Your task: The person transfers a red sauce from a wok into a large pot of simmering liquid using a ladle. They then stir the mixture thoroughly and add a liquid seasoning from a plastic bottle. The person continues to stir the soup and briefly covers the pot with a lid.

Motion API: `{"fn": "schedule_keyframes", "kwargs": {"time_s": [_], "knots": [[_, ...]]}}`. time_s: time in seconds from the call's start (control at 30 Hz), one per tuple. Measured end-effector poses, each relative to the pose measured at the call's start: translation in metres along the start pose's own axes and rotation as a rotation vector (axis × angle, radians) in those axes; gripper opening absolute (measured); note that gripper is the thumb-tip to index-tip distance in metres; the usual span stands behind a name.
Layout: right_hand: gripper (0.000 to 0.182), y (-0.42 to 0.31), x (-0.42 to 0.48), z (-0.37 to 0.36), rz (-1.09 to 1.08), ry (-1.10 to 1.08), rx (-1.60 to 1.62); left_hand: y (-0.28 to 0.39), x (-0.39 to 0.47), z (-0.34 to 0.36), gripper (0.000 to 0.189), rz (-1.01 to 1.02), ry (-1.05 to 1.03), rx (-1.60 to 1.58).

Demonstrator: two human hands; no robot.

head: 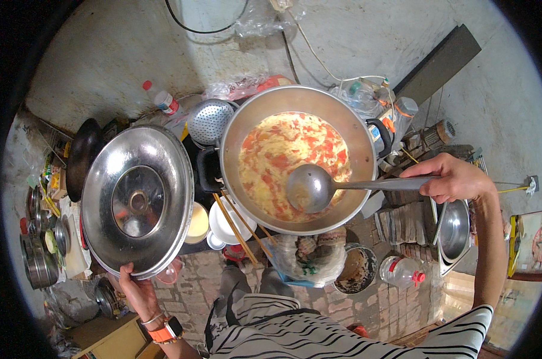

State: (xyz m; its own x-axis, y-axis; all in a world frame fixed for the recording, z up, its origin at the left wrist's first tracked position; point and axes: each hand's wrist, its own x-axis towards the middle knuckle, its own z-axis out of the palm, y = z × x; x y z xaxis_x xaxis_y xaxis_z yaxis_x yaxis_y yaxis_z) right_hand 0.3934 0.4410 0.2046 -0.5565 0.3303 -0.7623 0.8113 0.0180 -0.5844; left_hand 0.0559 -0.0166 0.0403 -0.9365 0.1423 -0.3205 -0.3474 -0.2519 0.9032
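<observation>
A large steel pot (298, 95) holds tomato and egg soup (275, 161). My right hand (450, 177) grips the handle of a metal ladle (311, 188), whose bowl is over the soup at the pot's near right side. Whether the bowl touches the liquid I cannot tell. To the left, my left hand (138, 287) holds a round steel lid (100, 206) with a glass centre by its lower rim, tilted and apart from the pot. Between lid and pot are a perforated steel strainer (209, 122), a white bowl (221, 220) and wooden chopsticks (237, 229).
A cup of yellowish contents (197, 223) stands beside the white bowl. Below the pot are a plastic bag of goods (293, 260), a dirty bucket (356, 269) and a plastic bottle (399, 271). A dark wok (83, 159) leans at left; a steel basin (454, 231) sits right.
</observation>
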Motion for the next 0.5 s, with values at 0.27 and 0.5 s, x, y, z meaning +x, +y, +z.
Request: {"fn": "schedule_keyframes", "kwargs": {"time_s": [0.27,0.5], "knots": [[0.043,-0.018,0.002,0.019,-0.017,0.033,-0.068,0.001,0.006,-0.015,0.025,0.012,0.037,0.019],[0.039,-0.018,0.003,0.019,-0.047,0.021,-0.113,0.002,0.009,-0.018,0.024,0.008,0.027,-0.002]]}}
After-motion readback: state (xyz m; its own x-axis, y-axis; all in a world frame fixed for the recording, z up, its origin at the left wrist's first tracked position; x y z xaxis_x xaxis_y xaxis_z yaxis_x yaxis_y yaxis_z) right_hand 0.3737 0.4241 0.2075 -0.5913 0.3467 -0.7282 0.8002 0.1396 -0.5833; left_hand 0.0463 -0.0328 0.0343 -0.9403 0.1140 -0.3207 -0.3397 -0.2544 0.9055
